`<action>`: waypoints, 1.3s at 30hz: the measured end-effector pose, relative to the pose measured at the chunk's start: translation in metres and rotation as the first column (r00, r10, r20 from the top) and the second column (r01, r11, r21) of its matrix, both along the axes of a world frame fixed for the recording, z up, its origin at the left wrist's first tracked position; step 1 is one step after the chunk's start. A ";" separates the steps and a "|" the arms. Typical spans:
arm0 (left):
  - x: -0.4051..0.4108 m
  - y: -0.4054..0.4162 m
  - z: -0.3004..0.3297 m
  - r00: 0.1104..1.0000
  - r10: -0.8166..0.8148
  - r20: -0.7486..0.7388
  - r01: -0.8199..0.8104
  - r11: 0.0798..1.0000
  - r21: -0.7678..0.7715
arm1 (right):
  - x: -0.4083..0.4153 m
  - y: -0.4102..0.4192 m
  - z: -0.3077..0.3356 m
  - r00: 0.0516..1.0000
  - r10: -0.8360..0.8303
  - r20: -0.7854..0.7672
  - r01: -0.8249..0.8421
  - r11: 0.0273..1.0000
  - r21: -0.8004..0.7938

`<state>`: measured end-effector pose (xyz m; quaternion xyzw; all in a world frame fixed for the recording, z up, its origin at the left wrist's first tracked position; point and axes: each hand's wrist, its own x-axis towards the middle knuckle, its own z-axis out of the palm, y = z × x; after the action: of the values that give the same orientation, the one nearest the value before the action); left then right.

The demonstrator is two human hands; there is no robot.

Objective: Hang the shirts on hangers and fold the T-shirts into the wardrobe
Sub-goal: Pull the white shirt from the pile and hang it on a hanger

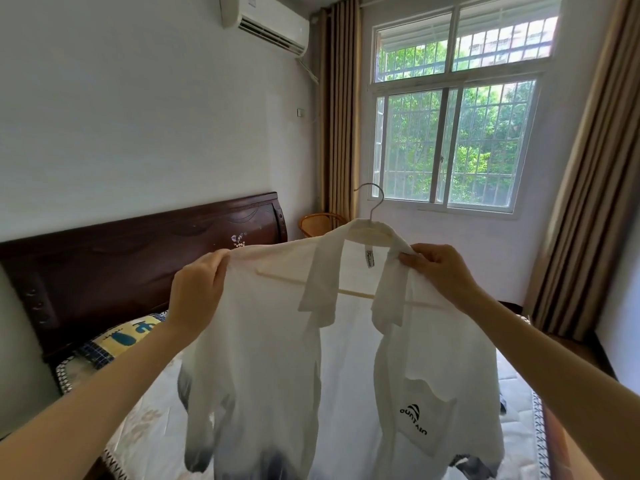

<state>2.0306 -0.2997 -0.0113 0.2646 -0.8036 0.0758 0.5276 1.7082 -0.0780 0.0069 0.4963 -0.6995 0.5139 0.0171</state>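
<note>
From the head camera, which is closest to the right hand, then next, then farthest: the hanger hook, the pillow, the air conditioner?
From the right hand:
1. Hanger hook: just up and left of it, above the shirt collar.
2. Pillow: low on the left, on the bed.
3. Air conditioner: high on the far wall, upper left.
</note>
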 end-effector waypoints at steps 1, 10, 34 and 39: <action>0.000 0.001 0.003 1.000 -0.004 -0.009 0.004 1.000 0.000 | 0.000 0.001 -0.002 1.000 -0.006 -0.009 0.006 1.000 0.008; -0.004 -0.018 0.020 0.997 0.046 -0.066 -0.020 0.936 0.351 | 0.011 0.007 -0.001 0.995 0.099 0.008 -0.099 0.995 -0.022; -0.031 0.035 0.038 0.819 -0.496 0.288 0.398 0.853 0.337 | 0.014 0.009 -0.005 0.970 0.224 0.091 -0.231 0.971 0.070; -0.046 0.034 0.026 0.858 -0.441 0.265 0.418 0.898 0.139 | 0.019 0.008 -0.002 0.963 0.248 0.101 -0.254 0.966 0.046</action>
<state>1.9850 -0.2660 0.0144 0.0846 -0.9131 -0.0364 0.3973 1.7269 -0.0703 0.0050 0.5562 -0.6458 0.5141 -0.0959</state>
